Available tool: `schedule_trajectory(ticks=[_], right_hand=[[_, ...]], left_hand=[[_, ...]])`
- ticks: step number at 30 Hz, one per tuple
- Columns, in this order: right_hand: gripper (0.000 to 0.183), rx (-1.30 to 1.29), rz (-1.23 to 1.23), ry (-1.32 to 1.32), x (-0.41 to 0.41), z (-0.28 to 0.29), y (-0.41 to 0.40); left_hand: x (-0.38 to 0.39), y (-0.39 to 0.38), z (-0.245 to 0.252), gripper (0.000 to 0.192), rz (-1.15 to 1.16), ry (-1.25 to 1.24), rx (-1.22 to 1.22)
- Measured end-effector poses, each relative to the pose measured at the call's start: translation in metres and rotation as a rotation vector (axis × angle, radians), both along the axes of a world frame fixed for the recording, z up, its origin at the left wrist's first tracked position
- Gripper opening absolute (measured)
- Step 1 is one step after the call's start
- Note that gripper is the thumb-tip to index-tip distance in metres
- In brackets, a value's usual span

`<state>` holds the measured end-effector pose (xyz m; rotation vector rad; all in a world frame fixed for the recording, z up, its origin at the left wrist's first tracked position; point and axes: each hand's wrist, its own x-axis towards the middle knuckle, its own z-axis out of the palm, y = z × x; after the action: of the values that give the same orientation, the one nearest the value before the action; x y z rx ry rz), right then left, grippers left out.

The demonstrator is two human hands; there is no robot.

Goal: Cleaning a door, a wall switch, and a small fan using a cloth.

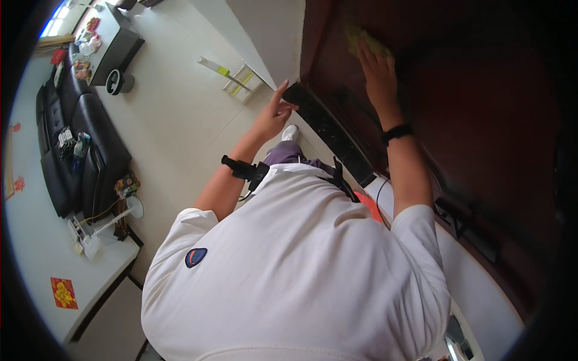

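A yellow-green cloth (368, 40) lies under the fingers of my right hand (378, 72), which presses it flat against a dark reddish-brown panel (487, 122). My fingers lie fairly straight over the cloth, and part of it shows beyond the fingertips. Lower and to the left, my left hand (273, 115) is in the air with nothing in it, its index finger extended and the other fingers loosely bent. It is near the end of a black stone ledge (329, 131) and the corner of a white wall (275, 36). Both my wrists wear black straps.
A flat mop or squeegee head with a pole (244, 83) stands on the tiled floor (180, 104) beside the wall. Further left are a black bin (119, 82), a dark leather sofa (97, 131), a desk with items (106, 40) and a white fan (133, 207). Something red (368, 205) is by my waist.
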<state>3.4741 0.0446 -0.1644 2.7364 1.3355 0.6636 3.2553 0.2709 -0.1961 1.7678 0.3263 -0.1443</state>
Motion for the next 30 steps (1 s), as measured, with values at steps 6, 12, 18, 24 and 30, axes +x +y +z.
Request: schedule_trajectory(ticks=[6,12,18,24,30], right_hand=[[0.052,0.113,-0.121,0.189,-0.043,-0.025,-0.074],[0.055,0.486,-0.676,0.468,-0.158,-0.031,-0.156],[0.042,0.802,-1.109,0.663,-0.289,-0.034,-0.171],[0.029,0.79,-0.968,0.937,-0.334,-0.002,-0.15],[0.024,0.935,-0.65,0.988,-0.337,0.038,-0.112]], left_hand=[[0.029,0.046,-0.048,0.062,-0.179,0.047,0.036],[0.074,0.026,-0.064,0.048,-0.452,0.081,0.062],[0.08,-0.029,-0.06,0.038,-0.645,0.122,0.013],[0.025,-0.098,-0.05,0.048,-0.911,-0.015,0.018],[-0.045,-0.121,-0.007,0.082,-1.014,-0.35,-0.035]])
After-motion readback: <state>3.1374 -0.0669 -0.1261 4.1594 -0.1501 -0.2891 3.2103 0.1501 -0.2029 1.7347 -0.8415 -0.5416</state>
